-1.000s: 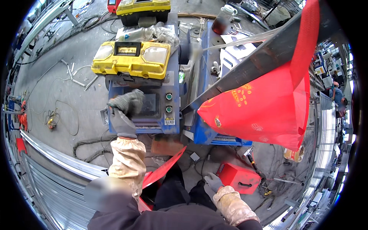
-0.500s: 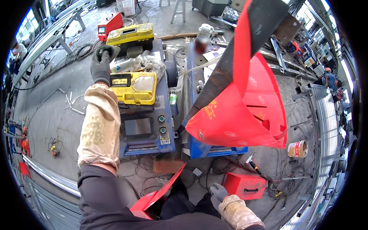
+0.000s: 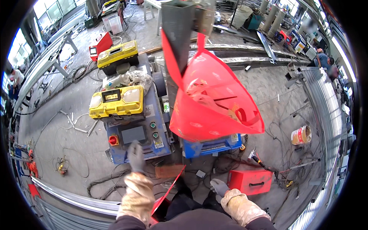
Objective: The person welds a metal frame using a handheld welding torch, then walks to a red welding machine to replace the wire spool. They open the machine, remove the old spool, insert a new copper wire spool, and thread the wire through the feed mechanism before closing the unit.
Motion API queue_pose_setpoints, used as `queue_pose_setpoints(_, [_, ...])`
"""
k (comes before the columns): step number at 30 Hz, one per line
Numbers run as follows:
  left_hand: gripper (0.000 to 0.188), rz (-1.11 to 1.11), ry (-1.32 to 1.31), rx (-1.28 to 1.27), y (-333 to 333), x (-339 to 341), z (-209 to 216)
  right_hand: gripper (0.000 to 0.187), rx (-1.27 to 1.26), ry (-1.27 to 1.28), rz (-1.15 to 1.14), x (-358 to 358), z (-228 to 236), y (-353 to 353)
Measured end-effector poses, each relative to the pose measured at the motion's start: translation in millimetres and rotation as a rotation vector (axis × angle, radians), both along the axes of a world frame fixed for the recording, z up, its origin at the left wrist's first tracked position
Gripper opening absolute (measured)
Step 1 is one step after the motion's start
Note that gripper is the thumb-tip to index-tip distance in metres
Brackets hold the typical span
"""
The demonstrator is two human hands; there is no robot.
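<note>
My left hand [image 3: 136,156], in a grey glove, hovers at the front edge of a blue machine's control panel [image 3: 133,134]. Motion smears its fingers, and nothing shows clearly in them. My right hand [image 3: 219,188], also gloved, is low beside a red metal box [image 3: 251,181] with a black handle. Its fingers are loosely apart and hold nothing visible. A red bag [image 3: 207,115] hangs by its straps from a dark upright post [image 3: 177,36] ahead of me. Two yellow-lidded toolboxes, a near one [image 3: 117,102] and a far one [image 3: 118,53], rest on the machine.
Clear plastic wrapping [image 3: 140,78] lies between the toolboxes. An upright red panel [image 3: 168,191] stands close to my legs. Cables [image 3: 101,188] trail over the floor. A bucket [image 3: 301,135] and a welding torch [image 3: 257,160] are at the right. Other people are at the far edges.
My left hand has come back from the far toolbox to the panel's front edge. The view has shifted, so the red bag appears further left. My right hand stays low by the red box.
</note>
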State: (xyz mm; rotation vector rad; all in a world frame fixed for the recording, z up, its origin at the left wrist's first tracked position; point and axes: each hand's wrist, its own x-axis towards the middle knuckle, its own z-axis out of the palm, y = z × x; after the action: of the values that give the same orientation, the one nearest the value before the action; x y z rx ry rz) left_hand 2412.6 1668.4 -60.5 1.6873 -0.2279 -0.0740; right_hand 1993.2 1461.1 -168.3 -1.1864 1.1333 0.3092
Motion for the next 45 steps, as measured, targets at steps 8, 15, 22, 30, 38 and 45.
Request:
queue_pose_setpoints(8, [0.043,-0.62,-0.417,0.165,-95.5,-259.5,4.1,0.053,0.5,-0.409,-0.331,114.7,50.8,12.1])
queue_pose_setpoints(15, [0.054,-0.455,-0.051,0.708,-11.8,-261.4,-88.8,0.053,0.773,-0.603,-0.223,24.2,117.9,-68.7])
queue_pose_setpoints(22, [0.045,-0.321,0.431,0.998,125.3,-363.4,-116.6,0.041,0.44,-0.231,-0.655,-208.4,35.5,-206.9])
queue_pose_setpoints(30, [0.046,-0.67,0.315,0.863,16.1,-448.0,-54.7,0.03,0.212,-0.035,-0.7,-392.5,-27.3,-228.8])
queue_pose_setpoints(38, [0.036,-0.561,0.518,0.56,-83.6,-456.2,-6.1,0.038,-0.009,-0.008,-0.431,-441.6,-39.1,-215.5])
queue_pose_setpoints(45, [0.05,-0.435,0.748,0.517,-11.1,-475.3,-67.5,0.033,0.13,0.09,-0.414,-524.1,-57.4,-213.1])
